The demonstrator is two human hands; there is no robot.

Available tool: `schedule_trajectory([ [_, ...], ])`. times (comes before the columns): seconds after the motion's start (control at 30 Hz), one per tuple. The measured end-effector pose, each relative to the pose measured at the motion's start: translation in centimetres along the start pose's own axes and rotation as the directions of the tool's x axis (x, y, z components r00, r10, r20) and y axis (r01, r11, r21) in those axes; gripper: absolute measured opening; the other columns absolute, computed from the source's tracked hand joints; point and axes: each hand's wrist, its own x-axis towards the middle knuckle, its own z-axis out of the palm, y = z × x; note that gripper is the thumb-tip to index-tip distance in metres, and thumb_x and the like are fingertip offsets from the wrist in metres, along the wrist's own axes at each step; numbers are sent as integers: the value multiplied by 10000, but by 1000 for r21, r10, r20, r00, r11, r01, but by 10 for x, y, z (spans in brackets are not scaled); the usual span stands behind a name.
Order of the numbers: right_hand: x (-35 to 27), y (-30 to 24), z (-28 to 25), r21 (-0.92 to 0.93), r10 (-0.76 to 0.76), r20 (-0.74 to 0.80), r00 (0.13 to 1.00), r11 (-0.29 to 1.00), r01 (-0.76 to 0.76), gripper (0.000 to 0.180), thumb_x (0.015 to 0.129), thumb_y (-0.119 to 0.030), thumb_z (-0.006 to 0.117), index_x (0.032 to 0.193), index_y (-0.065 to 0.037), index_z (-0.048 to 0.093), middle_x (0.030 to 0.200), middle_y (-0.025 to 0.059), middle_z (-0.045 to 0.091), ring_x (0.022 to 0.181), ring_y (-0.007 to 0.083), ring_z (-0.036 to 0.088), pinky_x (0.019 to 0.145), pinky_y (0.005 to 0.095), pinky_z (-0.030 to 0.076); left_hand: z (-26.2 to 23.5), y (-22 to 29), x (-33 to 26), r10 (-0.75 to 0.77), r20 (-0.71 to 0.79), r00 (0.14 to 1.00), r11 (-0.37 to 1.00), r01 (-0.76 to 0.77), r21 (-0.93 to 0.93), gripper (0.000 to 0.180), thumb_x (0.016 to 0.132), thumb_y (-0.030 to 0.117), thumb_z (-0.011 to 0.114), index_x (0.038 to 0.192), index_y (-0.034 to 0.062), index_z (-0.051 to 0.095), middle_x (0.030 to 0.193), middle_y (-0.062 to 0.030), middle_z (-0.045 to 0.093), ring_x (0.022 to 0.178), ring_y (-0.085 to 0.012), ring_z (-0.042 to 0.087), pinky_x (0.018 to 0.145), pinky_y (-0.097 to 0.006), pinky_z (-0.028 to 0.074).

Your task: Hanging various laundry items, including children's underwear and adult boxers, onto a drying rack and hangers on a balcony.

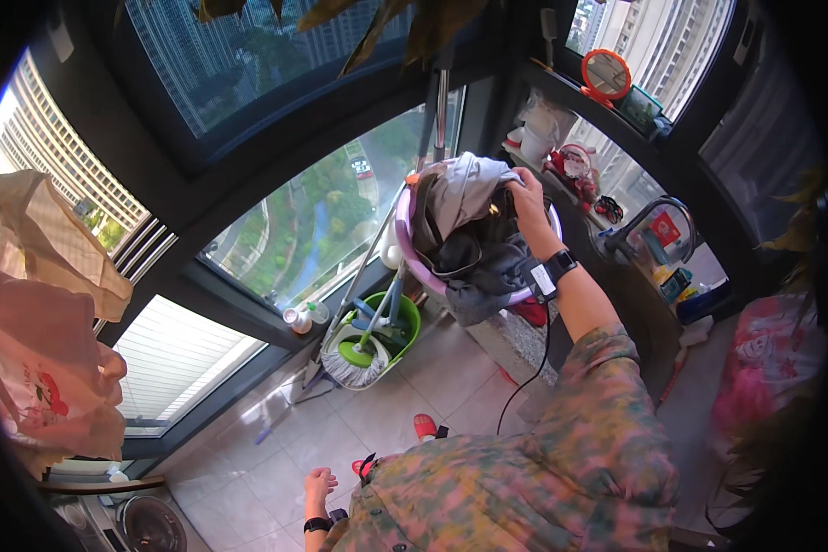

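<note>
My right hand [527, 204] is closed on a light grey garment [469, 189] at the top of a full laundry basin [412, 262]. The basin has a pale purple rim and stands on a stone-edged counter. Dark clothes [478, 276] fill the rest of it, and some hang over the near rim. Low at the front, my left hand [320, 486] hangs away from the basin with loosely bent fingers and nothing in it. Both wrists wear dark bands.
Left of the basin, a green mop bucket [409, 336] holds a mop [357, 354]. A sink tap [630, 235] and bottles stand right. Pink cloth bags [46, 368] hang far left, above a washing machine [152, 526]. A black cable [534, 386] trails from the right wrist.
</note>
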Motion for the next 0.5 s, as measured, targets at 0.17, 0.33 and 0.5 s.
schedule_trajectory([
  [0.17, 4, -78, -37, 459, 103, -76, 992, 886, -57, 142, 897, -96, 537, 1013, -68, 615, 890, 26, 642, 816, 122, 627, 705, 256, 512, -4, 16, 16, 24, 16, 1000, 996, -26, 82, 272, 879, 211, 565, 1046, 5, 630, 819, -118, 686, 665, -204, 680, 538, -306, 509],
  [0.33, 15, -89, -69, 630, 178, -57, 982, 769, -102, 222, 914, -195, 512, 1067, -79, 624, 992, 37, 661, 890, 172, 639, 819, 324, 514, 9, 59, 32, 128, 80, 989, 980, -138, 141, 270, 872, 208, 567, 1030, 2, 639, 821, -120, 686, 666, -200, 678, 539, -302, 504],
  [0.5, 7, -147, -60, 708, 230, -69, 971, 697, -115, 333, 943, -287, 446, 1155, -82, 602, 1109, 94, 649, 1039, 264, 613, 942, 428, 480, 27, 131, 16, 298, 154, 942, 924, -325, 201, 287, 859, 202, 587, 1031, -19, 652, 841, -119, 691, 684, -190, 679, 580, -300, 520],
])
